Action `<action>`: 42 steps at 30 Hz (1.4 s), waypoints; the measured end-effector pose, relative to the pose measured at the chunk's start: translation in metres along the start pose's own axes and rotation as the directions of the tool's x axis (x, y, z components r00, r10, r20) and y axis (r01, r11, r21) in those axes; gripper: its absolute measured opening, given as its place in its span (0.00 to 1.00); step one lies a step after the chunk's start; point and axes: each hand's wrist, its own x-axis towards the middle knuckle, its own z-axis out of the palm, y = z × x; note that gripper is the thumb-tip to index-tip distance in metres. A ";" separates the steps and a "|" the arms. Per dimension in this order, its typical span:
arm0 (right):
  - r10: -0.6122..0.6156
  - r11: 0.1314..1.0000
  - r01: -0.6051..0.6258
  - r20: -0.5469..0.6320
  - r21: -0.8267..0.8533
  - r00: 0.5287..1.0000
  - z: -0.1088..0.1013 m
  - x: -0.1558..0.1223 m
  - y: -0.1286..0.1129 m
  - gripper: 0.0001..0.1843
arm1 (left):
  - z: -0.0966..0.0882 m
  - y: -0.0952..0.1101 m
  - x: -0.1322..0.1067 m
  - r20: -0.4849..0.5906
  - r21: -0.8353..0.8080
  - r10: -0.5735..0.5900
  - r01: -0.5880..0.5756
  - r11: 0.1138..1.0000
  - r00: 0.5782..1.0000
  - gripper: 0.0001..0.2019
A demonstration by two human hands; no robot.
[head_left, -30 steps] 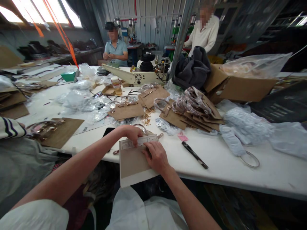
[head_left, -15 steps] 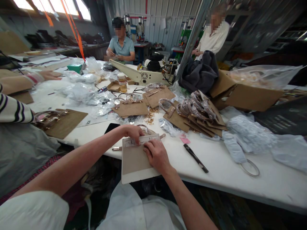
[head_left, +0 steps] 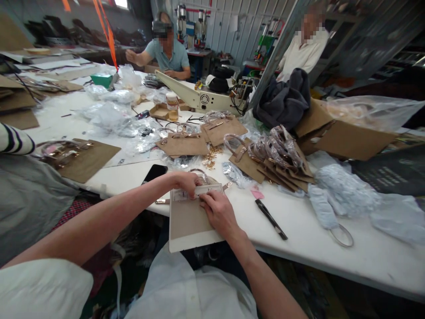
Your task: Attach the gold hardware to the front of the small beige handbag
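A flat beige bag panel [head_left: 189, 223] with a pale band along its bottom lies tilted over the near table edge. My left hand [head_left: 188, 182] grips its top edge, thumb on the near face and the other fingers behind. A looped handle [head_left: 203, 176] rises behind that edge, and a strap end with metal fittings [head_left: 227, 185] sticks out on the right. Curled fingers of my right hand [head_left: 219, 212] press on the panel's upper part close to my left thumb. Whatever small part lies under those fingertips is hidden.
Brown panels with wrapped handles [head_left: 277, 155] are piled right of centre, near loose gold fittings [head_left: 211, 156]. A black tool [head_left: 270, 219] and a phone [head_left: 155, 173] lie on the white table [head_left: 318, 254]. One co-worker in stripes sits left; two people are across.
My view has shifted slightly. Both my hands stay at the panel's top edge with little movement. The person across has raised an arm, and the left co-worker's hand has left the view.
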 end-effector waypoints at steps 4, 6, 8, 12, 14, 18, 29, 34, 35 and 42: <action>-0.025 1.000 0.025 0.000 -0.008 1.000 0.000 0.001 0.003 0.10 | 0.001 0.002 0.001 0.010 -0.017 -0.027 0.027 1.000 1.000 0.20; -0.030 1.000 0.030 -0.004 -0.004 1.000 0.001 0.001 0.004 0.10 | 0.001 0.003 0.001 0.017 -0.032 -0.029 0.030 0.999 0.999 0.19; -0.029 1.000 0.029 -0.015 -0.001 0.999 0.002 0.001 0.005 0.10 | 0.001 0.002 0.000 0.014 -0.042 -0.032 0.032 0.999 0.999 0.18; -0.034 0.999 0.034 -0.019 -0.001 0.999 0.003 0.001 0.005 0.10 | 0.004 0.002 -0.001 -0.011 -0.036 -0.044 0.043 0.998 0.999 0.19; -0.042 0.999 0.042 -0.011 -0.005 0.999 0.001 0.002 0.005 0.09 | 0.005 0.002 -0.002 -0.017 -0.026 -0.050 0.049 0.998 0.999 0.22; -0.044 0.997 0.046 -0.025 0.054 0.999 -0.005 0.002 0.005 0.11 | 0.005 0.003 -0.005 -0.019 0.004 -0.035 0.035 0.999 0.999 0.23; -0.013 1.000 0.014 -0.050 0.022 0.999 -0.010 0.024 0.011 0.08 | 0.003 0.005 -0.002 -0.047 0.101 -0.040 0.044 0.994 0.998 0.15; -0.095 0.989 0.091 -0.024 -0.118 0.995 -0.008 0.029 0.014 0.07 | 0.002 0.006 -0.002 -0.055 0.119 -0.041 0.047 0.992 0.998 0.14; -0.107 0.986 0.102 -0.029 -0.133 0.994 -0.007 0.028 0.014 0.07 | 0.002 0.005 -0.002 -0.059 0.122 -0.038 0.045 0.991 0.998 0.13; -0.072 0.988 0.056 -0.108 -0.142 0.992 0.003 0.025 0.009 0.10 | 0.005 0.001 0.003 -0.090 0.178 0.007 0.010 0.984 0.996 0.14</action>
